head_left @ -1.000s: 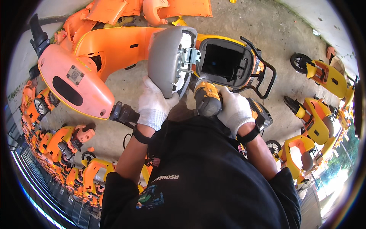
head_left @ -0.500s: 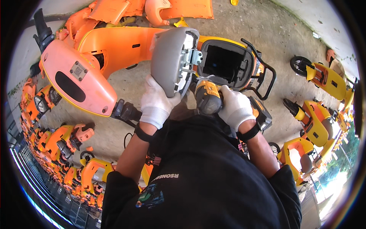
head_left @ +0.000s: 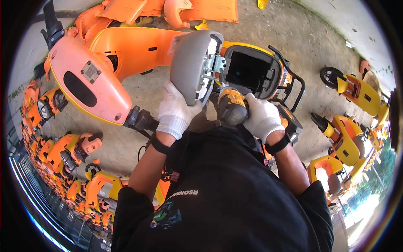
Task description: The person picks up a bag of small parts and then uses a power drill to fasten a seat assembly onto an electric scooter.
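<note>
1. On the concrete floor (head_left: 294,29) a yellow-and-orange scooter (head_left: 138,46) lies across the view, its pink-orange front panel (head_left: 90,84) toward the person's left and more scooters parked along both edges.
2. Behind the seat, the open storage tub (head_left: 249,71) shows as a dark square with a black rear rack (head_left: 294,80) just beside it.
3. The grey seat (head_left: 189,67) is tipped up on edge, and its metal hinge (head_left: 214,65) faces the tub.
4. The left hand (head_left: 176,111), gloved in white, is clenched around the lower edge of the seat and props it up.
5. The right hand (head_left: 260,117), also gloved, is closed round the handle of a yellow-and-black cordless drill (head_left: 231,107), whose nose points up toward the hinge.
6. The tip of the drill is hidden behind the seat, so whether it sits on a screw cannot be told.
7. To do this well, I judge the seat must be held steady, the drill kept square to the fastener and pressed firmly so the bit does not slip.
</note>
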### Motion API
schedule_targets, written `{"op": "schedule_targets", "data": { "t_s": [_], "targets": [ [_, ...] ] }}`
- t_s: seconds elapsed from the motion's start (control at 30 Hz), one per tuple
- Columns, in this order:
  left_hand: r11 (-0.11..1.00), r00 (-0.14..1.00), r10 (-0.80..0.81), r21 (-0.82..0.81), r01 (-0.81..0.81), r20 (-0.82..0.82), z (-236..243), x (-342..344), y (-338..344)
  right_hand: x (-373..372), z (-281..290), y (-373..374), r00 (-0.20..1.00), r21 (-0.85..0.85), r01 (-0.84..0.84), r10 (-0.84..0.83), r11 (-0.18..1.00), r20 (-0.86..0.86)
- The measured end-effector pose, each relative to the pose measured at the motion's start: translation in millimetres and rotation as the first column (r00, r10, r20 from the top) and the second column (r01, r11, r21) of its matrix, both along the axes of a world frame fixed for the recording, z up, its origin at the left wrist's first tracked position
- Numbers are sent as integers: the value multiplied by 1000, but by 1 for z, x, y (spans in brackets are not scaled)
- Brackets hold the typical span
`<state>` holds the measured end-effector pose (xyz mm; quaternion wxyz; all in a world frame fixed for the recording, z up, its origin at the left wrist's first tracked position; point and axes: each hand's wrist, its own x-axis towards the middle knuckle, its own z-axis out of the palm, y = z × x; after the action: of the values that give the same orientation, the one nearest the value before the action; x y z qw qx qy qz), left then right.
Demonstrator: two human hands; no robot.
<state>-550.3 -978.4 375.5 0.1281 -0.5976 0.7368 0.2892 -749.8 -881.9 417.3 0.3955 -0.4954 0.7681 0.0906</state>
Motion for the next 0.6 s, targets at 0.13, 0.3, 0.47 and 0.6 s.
{"op": "schedule_targets", "data": {
  "t_s": [0.13, 0.3, 0.47, 0.6],
  "targets": [
    [1000, 1000, 6, 21, -6, 19, 5, -2, -1, 0, -3, 3, 1000, -16, -9, 9, 1000, 5],
    [1000, 1000, 8, 0, -8, 20, 4, -2, 0, -1, -2, 2, 1000, -16, -26, 25, 1000, -7],
    [1000, 1000, 13, 20, -14, 10, 0, 0, -1, 0, -1, -1, 999, 10, -26, 27, 1000, -28],
    [1000, 1000, 23, 14, -23, -2, 1, 1, 0, 0, 0, -6, 990, 29, -137, 138, 990, -33]
  ]
}}
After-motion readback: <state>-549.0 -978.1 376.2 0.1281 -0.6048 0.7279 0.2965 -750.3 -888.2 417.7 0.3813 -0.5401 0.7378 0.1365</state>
